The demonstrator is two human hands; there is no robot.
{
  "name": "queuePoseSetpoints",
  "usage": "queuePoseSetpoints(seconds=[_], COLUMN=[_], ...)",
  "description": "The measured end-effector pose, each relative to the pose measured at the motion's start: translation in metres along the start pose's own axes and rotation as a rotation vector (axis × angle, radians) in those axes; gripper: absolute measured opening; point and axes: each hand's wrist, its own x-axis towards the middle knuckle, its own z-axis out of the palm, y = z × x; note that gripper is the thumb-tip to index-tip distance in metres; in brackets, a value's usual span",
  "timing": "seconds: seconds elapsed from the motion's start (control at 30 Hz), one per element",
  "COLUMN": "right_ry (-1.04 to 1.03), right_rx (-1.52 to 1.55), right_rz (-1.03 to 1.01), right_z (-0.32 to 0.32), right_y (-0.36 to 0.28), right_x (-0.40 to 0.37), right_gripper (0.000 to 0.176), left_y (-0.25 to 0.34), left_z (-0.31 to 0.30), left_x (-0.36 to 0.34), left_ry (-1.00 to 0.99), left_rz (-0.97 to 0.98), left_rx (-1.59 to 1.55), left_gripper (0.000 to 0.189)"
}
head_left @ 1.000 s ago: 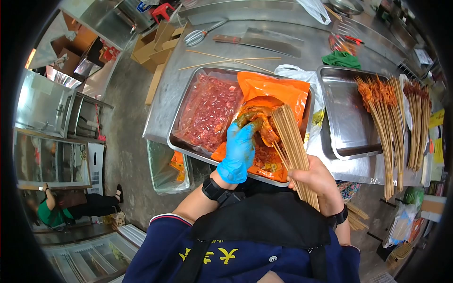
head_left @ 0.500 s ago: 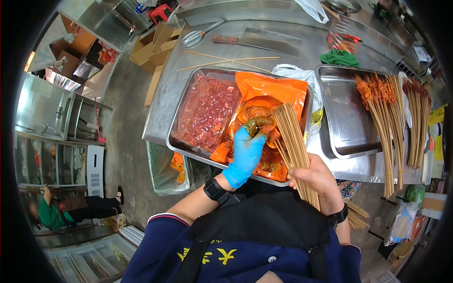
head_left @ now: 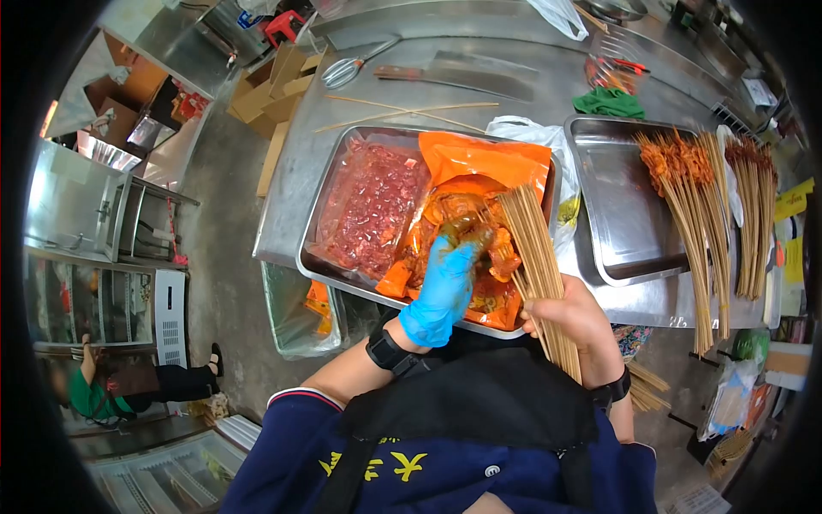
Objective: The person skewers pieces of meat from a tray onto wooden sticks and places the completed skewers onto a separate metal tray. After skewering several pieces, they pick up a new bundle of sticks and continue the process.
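Note:
My left hand [head_left: 445,287], in a blue glove with sauce-stained fingertips, has its fingers closed on a piece of orange marinated meat [head_left: 503,255] beside the skewer tips. A thick bundle of bamboo skewers [head_left: 548,283] is wrapped in my bare right hand [head_left: 575,315], tips pointing away from me. Under both hands lies an opened orange bag [head_left: 488,154] of marinated meat, inside a steel tray [head_left: 306,254]. A clear pack of raw red diced meat [head_left: 372,206] fills the tray's left side.
Loaded meat skewers [head_left: 685,171] rest across a second steel tray [head_left: 629,270] at right, with more darker ones [head_left: 753,214] beyond. A cleaver [head_left: 467,77], scissors [head_left: 360,64] and two loose sticks lie behind. Below left stands a lined bin [head_left: 291,321]. A person [head_left: 111,385] is far left.
My left hand has shifted slightly left and down, and the meat is now nearer the skewer tips. My right hand keeps its hold on the bundle. The view has drifted a little.

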Motion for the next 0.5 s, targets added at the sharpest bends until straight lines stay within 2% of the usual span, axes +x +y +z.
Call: queuePoseSetpoints(seconds=[0.07, 0.13, 0.37, 0.5], right_ry=[-0.004, -0.003, 0.005, 0.022], right_rx=[0.010, 0.014, 0.004, -0.014], right_rz=[-0.010, -0.004, -0.005, 0.005], right_z=[-0.002, -0.001, 0.001, 0.004], right_y=[0.002, 0.000, -0.002, -0.003], right_x=[0.002, 0.000, 0.000, -0.002], right_gripper=[0.024, 0.024, 0.023, 0.022], left_y=[-0.008, -0.002, -0.007, -0.010], left_z=[-0.015, -0.008, -0.010, -0.012], left_x=[0.006, -0.004, -0.003, -0.001], left_ry=[-0.032, -0.176, -0.153, -0.124], left_rz=[-0.055, -0.144, -0.281, -0.244], left_rx=[0.086, 0.034, 0.075, 0.084], left_gripper=[0.038, 0.040, 0.036, 0.032])
